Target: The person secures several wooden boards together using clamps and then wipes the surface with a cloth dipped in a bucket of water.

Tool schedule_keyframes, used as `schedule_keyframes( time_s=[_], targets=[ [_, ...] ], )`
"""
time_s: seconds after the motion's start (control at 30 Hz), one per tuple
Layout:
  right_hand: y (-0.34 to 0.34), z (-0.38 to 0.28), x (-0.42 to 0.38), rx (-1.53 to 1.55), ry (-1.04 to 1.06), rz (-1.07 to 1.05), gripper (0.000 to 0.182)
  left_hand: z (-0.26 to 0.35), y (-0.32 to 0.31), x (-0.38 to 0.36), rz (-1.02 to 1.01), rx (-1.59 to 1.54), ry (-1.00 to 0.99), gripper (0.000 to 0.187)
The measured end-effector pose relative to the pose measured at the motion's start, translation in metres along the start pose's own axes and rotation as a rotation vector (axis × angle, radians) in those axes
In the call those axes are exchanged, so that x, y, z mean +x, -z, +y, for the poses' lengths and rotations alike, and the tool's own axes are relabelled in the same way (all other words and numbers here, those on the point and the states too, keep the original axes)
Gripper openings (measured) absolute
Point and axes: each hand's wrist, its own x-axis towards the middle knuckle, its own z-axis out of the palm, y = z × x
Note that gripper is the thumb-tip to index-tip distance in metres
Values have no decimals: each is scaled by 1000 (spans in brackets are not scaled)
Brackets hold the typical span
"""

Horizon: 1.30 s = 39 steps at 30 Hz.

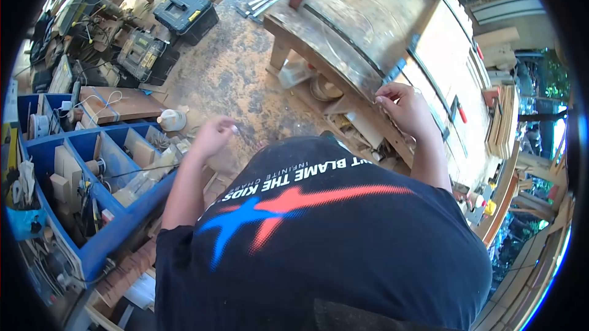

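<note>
My left hand (pixel 215 136) hangs above the sawdust-covered floor, beside the blue compartment shelf (pixel 97 131). Its fingers are curled in, with a small whitish spot at the tips; what they hold, if anything, is too small to tell. Over the near edge of the wooden workbench (pixel 331 39), my right hand (pixel 403 109) has thumb and forefinger pinched together. Anything between those fingertips is too small to make out. Just beyond it sits a blue clamp part (pixel 394 71) on a long dark bar. A red-handled clamp (pixel 459 110) lies to its right.
A black toolbox (pixel 184 13) stands on the floor at upper left, near a second case (pixel 142 55). A white container (pixel 172 120) is by the shelf. Metal bars (pixel 265 4) lie beyond the bench corner. Stacked boards (pixel 503 121) are at right.
</note>
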Motion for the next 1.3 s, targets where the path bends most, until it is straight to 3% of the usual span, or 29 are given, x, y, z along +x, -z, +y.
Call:
schedule_keyframes(
  time_s=[0.07,0.1,0.13,0.17,0.2,0.27,0.33,0.43,0.53,0.6,0.63,0.7,0.77,0.8,0.97,1.03,1.1,1.2,1.3],
  targets=[
    [15,-26,36,-87,21,50,18,23,50,38,213,-66,-156,26],
    [20,-36,53,-126,34,63,18,46,87,44,298,-364,-261,18],
    [29,-47,70,-85,44,85,18,75,138,44,418,-310,-491,17],
    [40,-59,87,-42,56,102,19,111,184,31,590,-276,-549,17],
    [54,-70,107,-22,63,138,21,160,221,7,747,-377,-744,18],
    [92,-94,153,22,248,198,20,209,299,-30,1042,-21,-1173,22],
    [133,-129,204,123,409,273,17,251,321,-70,973,238,-1594,22],
    [181,-205,286,277,682,364,17,291,332,-79,714,545,-1886,22],
    [180,-270,378,164,747,302,19,306,354,-50,583,630,-1922,22],
    [163,-288,466,-156,724,294,20,300,372,-27,586,623,-1886,23],
    [139,-311,475,-88,651,167,18,295,379,-10,560,587,-1846,23],
    [101,-328,520,-306,645,49,22,280,398,31,539,508,-1764,23],
    [57,-336,565,-268,452,-143,28,260,416,81,480,418,-1654,23],
    [43,-339,583,-375,478,-146,29,253,426,107,447,372,-1610,23],
    [-40,-309,650,-299,210,-235,36,225,467,228,218,167,-1315,24],
    [-59,-273,658,-237,285,-176,34,222,478,271,143,141,-1252,24],
    [-58,-261,652,-211,163,-210,37,230,499,300,79,126,-1212,25],
    [-61,-233,659,-59,-240,-313,40,245,528,349,-3,132,-1177,25],
    [-44,-210,668,-125,-173,-251,34,271,539,404,-59,146,-1168,26]
  ],
)
